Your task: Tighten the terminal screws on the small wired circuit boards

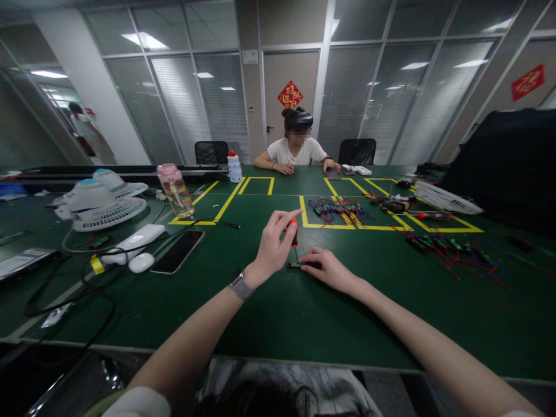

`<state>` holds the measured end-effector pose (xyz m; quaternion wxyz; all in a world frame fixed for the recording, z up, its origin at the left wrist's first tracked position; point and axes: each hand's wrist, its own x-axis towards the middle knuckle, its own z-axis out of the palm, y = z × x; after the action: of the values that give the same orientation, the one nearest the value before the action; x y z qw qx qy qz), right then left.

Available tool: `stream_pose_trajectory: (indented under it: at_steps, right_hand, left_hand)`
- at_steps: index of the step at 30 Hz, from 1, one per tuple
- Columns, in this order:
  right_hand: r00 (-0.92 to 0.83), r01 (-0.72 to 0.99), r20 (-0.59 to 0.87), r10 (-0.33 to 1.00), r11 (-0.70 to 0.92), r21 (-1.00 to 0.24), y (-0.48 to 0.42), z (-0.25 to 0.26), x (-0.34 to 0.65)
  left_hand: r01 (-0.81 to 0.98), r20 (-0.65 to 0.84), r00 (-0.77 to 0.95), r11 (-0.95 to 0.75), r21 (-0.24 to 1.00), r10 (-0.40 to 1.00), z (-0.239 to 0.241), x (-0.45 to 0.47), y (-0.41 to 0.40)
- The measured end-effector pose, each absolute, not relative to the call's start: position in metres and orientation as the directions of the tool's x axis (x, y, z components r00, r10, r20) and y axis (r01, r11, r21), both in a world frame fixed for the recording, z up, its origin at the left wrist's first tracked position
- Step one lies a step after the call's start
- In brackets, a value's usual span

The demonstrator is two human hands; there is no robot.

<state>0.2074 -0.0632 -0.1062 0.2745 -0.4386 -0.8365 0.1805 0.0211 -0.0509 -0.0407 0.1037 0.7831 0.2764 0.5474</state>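
My left hand (274, 243) is closed around the orange and black handle of a screwdriver (295, 236), which stands nearly upright. The screwdriver's shaft runs down to a small green circuit board (294, 265) lying on the green table. My right hand (326, 266) lies low on the table, its fingertips pressed on the board's right end and covering part of it. Whether the tip sits in a screw is too small to tell.
Circuit boards with red and blue wires (341, 210) lie ahead, and more wired boards (452, 250) at right. To the left are a phone (179, 252), a white mouse (141, 262), a pink-lided bottle (176, 191) and white fans (108, 211). A person in a headset (297, 147) sits opposite.
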Motion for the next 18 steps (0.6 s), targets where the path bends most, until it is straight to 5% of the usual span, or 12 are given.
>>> stream_pose_trajectory:
  at_steps: [18]
  right_hand:
    - [-0.48,0.625,0.304,0.823,0.564,-0.54,-0.0632,-0.1049,0.2088]
  left_hand:
    - [0.279,0.778,0.279,-0.823,0.495,0.563,-0.0407,0.0232,-0.0519]
